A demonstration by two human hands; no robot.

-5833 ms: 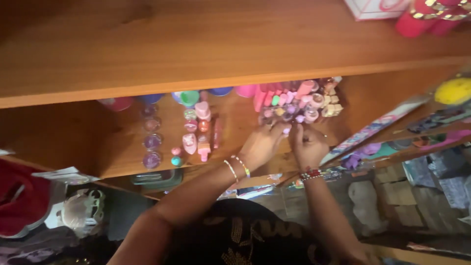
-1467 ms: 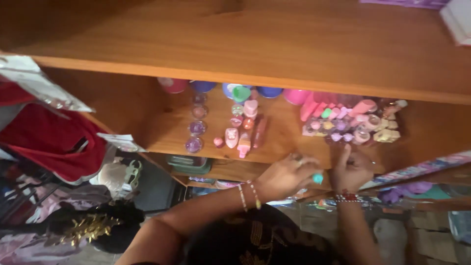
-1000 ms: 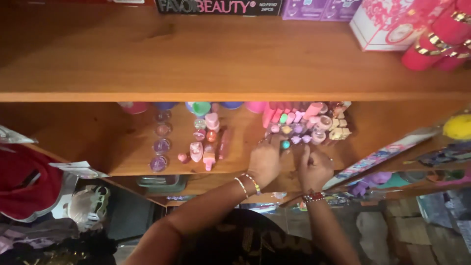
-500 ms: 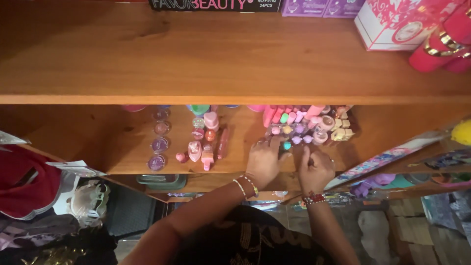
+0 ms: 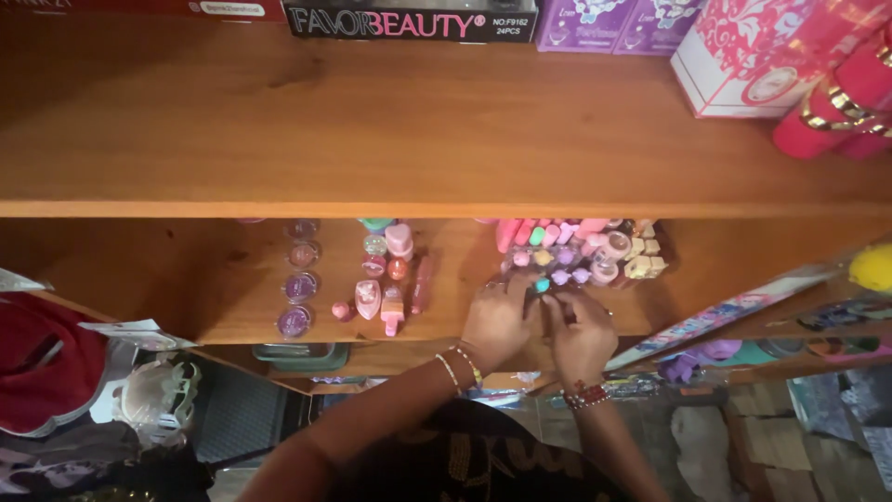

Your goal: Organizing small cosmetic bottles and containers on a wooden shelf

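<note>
The left hand (image 5: 494,321) and right hand (image 5: 582,333) are meeting on the wooden shelf (image 5: 232,307), both pinching a tiny teal toy (image 5: 541,286) just below the bunch of little pastel toys (image 5: 576,251).

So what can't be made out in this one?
Head view only:
- Small teal item: too small to identify, half covered by the left hand.
- Right hand: fingertips curled, contents hidden.
- Back row of pastel trinkets: cut off by the upper shelf.
- Red cylinders: cropped by the frame edge.
</note>
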